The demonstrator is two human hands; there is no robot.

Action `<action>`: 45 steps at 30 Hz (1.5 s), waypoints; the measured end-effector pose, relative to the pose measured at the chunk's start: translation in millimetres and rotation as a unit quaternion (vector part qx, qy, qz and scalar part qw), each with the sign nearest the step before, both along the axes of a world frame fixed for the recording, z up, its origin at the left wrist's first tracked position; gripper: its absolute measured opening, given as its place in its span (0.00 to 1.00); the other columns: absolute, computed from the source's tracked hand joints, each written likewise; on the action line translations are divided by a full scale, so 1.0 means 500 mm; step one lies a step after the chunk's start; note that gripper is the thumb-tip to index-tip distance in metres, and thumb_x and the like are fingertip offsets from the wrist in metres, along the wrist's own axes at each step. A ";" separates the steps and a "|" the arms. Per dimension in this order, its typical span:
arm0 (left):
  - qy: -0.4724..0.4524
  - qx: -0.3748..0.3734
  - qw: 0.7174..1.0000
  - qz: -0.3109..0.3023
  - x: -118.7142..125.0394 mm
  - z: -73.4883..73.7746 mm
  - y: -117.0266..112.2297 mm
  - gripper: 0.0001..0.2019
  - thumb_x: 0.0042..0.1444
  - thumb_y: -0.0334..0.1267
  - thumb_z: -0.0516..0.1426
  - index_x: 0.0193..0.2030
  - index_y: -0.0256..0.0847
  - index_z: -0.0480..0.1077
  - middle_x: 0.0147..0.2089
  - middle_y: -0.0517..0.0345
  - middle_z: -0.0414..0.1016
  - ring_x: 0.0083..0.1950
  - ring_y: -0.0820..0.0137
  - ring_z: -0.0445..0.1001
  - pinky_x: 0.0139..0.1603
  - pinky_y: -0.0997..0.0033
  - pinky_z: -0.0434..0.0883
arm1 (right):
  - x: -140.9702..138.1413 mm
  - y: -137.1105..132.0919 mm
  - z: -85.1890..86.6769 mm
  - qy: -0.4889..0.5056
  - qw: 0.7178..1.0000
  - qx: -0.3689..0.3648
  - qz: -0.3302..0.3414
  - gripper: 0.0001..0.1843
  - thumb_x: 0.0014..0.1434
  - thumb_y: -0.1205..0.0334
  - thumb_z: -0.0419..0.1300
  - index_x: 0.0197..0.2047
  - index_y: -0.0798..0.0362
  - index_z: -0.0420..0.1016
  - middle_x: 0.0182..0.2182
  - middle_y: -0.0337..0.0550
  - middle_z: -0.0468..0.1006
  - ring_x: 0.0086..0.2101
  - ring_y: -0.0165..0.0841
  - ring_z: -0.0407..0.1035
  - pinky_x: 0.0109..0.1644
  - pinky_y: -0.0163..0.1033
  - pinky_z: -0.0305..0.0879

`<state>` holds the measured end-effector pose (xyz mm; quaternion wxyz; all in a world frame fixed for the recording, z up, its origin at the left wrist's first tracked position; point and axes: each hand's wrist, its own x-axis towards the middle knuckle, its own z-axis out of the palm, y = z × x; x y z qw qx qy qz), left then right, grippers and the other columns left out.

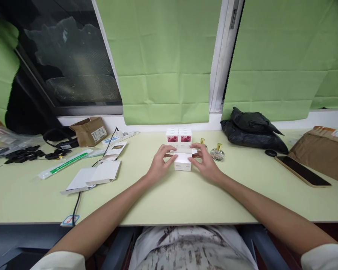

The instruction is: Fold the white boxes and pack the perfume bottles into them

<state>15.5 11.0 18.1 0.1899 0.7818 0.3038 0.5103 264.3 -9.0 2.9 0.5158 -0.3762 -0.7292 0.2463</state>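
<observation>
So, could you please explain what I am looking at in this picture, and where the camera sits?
There is no machine here: a person works with two bare hands. The one picture comes from a camera worn on the head, looking forward and down, so the arms come in from the bottom edge. The left hand and the right hand grip a small white box from either side, fingertips at its top flap, on a pale green desk. Just behind it stand two white boxes with pink pictures and two small glass bottles with gold caps. To the left lie flat white cartons, a black cable and a small cardboard box; to the right, a black plastic bag, a phone and a brown parcel.
</observation>
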 end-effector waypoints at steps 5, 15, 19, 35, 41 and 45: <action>0.011 -0.053 0.999 -0.001 -0.002 -0.001 -0.003 0.18 0.72 0.47 0.59 0.64 0.50 0.66 0.65 0.49 0.69 0.61 0.62 0.76 0.58 0.59 0.79 | 0.005 0.010 -0.003 -0.021 1.000 -0.019 -0.010 0.23 0.70 0.48 0.61 0.65 0.41 0.67 0.57 0.46 0.78 0.51 0.42 0.77 0.57 0.51 0.76; 0.095 -0.142 0.984 -0.042 -0.004 -0.062 0.037 0.51 0.64 0.48 0.66 0.80 0.55 0.33 0.69 0.39 0.70 0.57 0.61 0.76 0.50 0.62 0.76 | 0.018 0.039 -0.008 -0.037 0.997 -0.009 -0.068 0.26 0.73 0.45 0.56 0.69 0.45 0.66 0.54 0.51 0.81 0.53 0.45 0.77 0.57 0.54 0.75; 0.104 -0.161 0.982 -0.005 0.006 -0.077 0.055 0.45 0.64 0.48 0.65 0.78 0.47 0.42 0.56 0.46 0.79 0.46 0.65 0.79 0.45 0.64 0.75 | 0.018 0.034 -0.007 -0.018 0.999 -0.015 -0.043 0.28 0.75 0.44 0.53 0.73 0.43 0.62 0.57 0.51 0.80 0.57 0.45 0.75 0.59 0.54 0.74; 0.249 -0.146 0.952 0.104 -0.076 0.003 0.185 0.36 0.49 0.49 0.71 0.63 0.40 0.69 0.57 0.46 0.79 0.50 0.59 0.79 0.50 0.59 0.78 | 0.032 -0.003 0.012 -0.005 0.974 0.150 -0.172 0.21 0.74 0.53 0.56 0.67 0.45 0.61 0.59 0.52 0.67 0.48 0.42 0.70 0.56 0.54 0.71; 0.291 -0.161 0.860 0.387 -0.295 0.099 0.202 0.34 0.65 0.59 0.55 0.63 0.29 0.68 0.64 0.22 0.71 0.72 0.31 0.59 0.67 0.29 0.57 | 0.029 0.002 0.003 -0.022 0.975 0.153 -0.160 0.22 0.74 0.53 0.56 0.67 0.45 0.61 0.57 0.52 0.68 0.45 0.42 0.70 0.54 0.55 0.71; 0.343 -0.219 0.793 0.454 -0.350 0.085 0.210 0.31 0.61 0.61 0.57 0.52 0.31 0.76 0.56 0.22 0.77 0.68 0.25 0.63 0.65 0.24 0.53 | 0.024 0.001 -0.003 -0.045 0.978 0.152 -0.134 0.21 0.74 0.54 0.55 0.66 0.45 0.61 0.54 0.51 0.68 0.43 0.41 0.69 0.52 0.54 0.71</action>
